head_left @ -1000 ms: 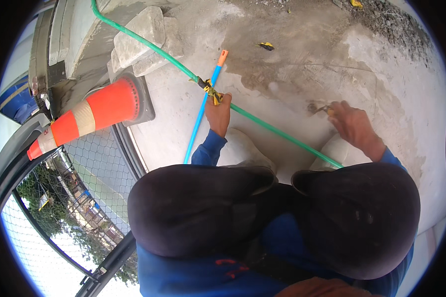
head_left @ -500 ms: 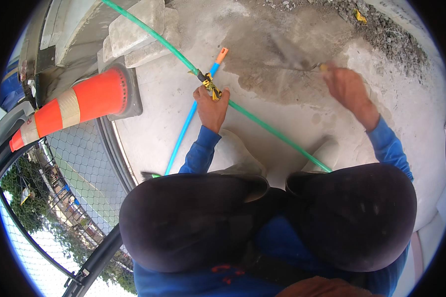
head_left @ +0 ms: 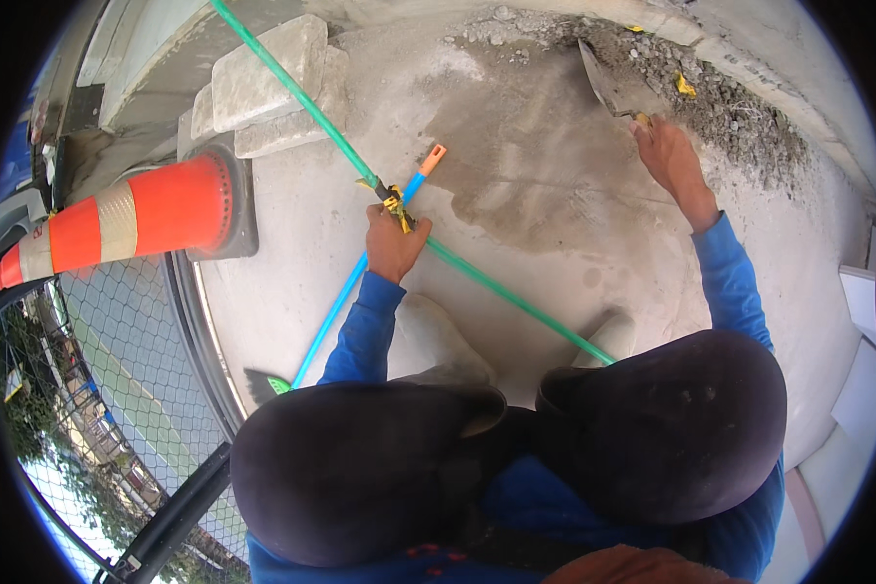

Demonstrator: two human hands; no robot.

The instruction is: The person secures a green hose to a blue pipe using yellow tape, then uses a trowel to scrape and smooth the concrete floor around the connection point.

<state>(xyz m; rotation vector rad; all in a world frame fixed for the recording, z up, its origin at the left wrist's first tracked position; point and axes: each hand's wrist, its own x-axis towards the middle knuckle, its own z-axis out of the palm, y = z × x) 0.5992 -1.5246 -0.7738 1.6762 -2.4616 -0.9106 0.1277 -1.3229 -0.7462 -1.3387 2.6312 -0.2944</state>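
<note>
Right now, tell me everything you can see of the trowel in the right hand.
The trowel has a flat, pointed blade that looks like grey metal, dulled and smeared with cement. Its handle is hidden inside the right hand, which grips it at full reach. The blade points up and away to the left, its tip lying at the edge of the loose gravel beside the damp patch on the concrete. Whether the blade presses down cannot be told.
</note>
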